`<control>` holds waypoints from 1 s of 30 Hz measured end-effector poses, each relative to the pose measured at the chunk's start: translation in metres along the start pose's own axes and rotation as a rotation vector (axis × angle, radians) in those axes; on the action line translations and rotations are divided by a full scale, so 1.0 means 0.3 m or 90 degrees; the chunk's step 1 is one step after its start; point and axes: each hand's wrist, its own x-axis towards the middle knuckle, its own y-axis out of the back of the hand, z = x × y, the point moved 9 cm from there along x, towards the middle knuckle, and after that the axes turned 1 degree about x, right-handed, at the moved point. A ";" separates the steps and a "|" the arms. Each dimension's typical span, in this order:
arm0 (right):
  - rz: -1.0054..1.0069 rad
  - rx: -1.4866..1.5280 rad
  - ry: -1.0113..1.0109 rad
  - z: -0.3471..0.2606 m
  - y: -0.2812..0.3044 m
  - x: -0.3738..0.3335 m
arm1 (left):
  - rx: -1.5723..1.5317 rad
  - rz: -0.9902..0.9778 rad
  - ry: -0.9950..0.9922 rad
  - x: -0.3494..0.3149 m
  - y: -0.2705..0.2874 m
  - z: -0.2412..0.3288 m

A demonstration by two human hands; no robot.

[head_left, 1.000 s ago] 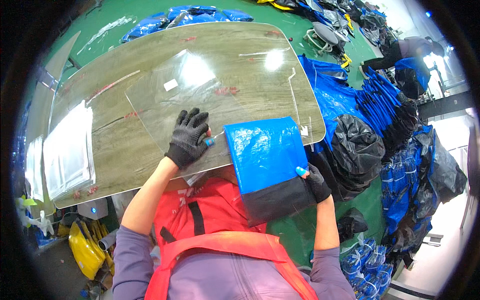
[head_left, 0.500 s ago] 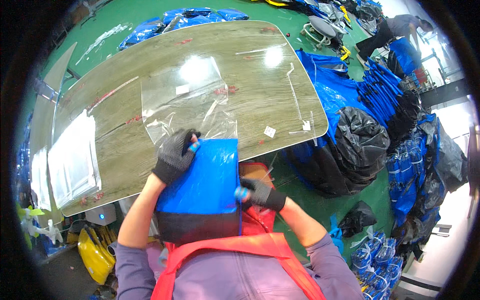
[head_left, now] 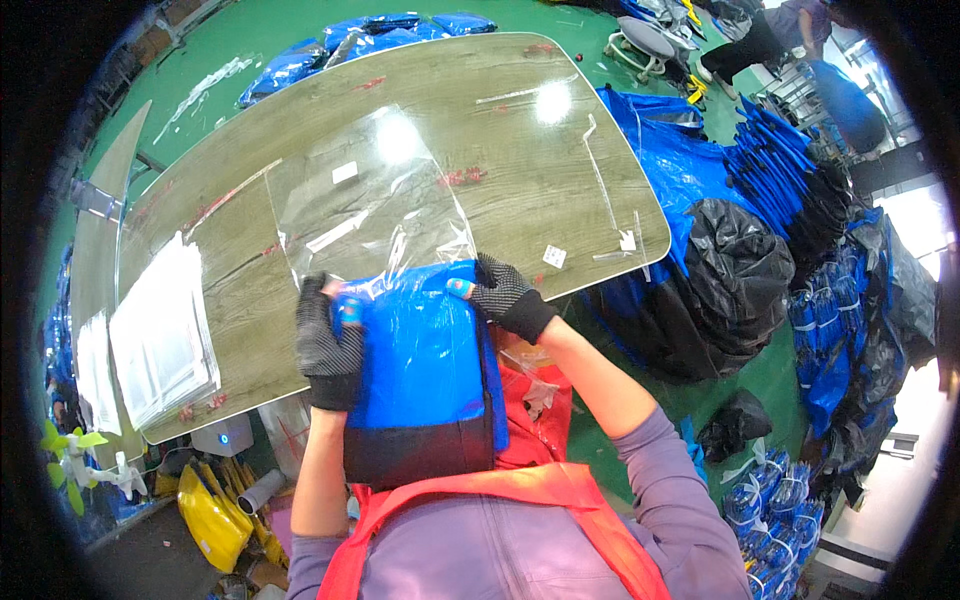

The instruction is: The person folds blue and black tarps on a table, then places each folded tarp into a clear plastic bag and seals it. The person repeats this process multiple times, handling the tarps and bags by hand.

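Note:
A folded blue item with a black lower band (head_left: 415, 370) lies against my front, its far end at the table's near edge. A clear plastic bag (head_left: 370, 220) is spread on the table, and its near end meets the blue item's far end. My left hand (head_left: 332, 340), in a dotted dark glove with blue tape on a finger, grips the item's left side near the far corner. The gloved right hand (head_left: 508, 300) pinches the far right corner, thumb on top. I cannot tell how much of the plastic each hand also holds.
On the wood-grain table (head_left: 560, 180) a stack of clear plastic bags (head_left: 165, 340) lies at the left. Large blue and black bundles (head_left: 735, 285) stand on the right. A white label (head_left: 555, 257) lies near the table edge. A person (head_left: 760, 45) bends at the far right.
My right hand has moved up from the item's right side to its far right corner. My left hand has shifted slightly down along the left side.

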 end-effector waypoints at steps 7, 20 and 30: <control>0.182 -0.114 0.005 0.048 -0.001 -0.175 | -0.418 -0.069 0.388 -0.116 -0.067 -0.286; 0.033 -0.409 -0.035 0.016 0.169 -0.091 | -0.521 -0.393 0.434 -0.060 -0.095 -0.186; -0.109 0.159 -0.151 0.092 -0.111 -0.452 | -0.732 -0.335 0.635 -0.474 -0.079 -0.082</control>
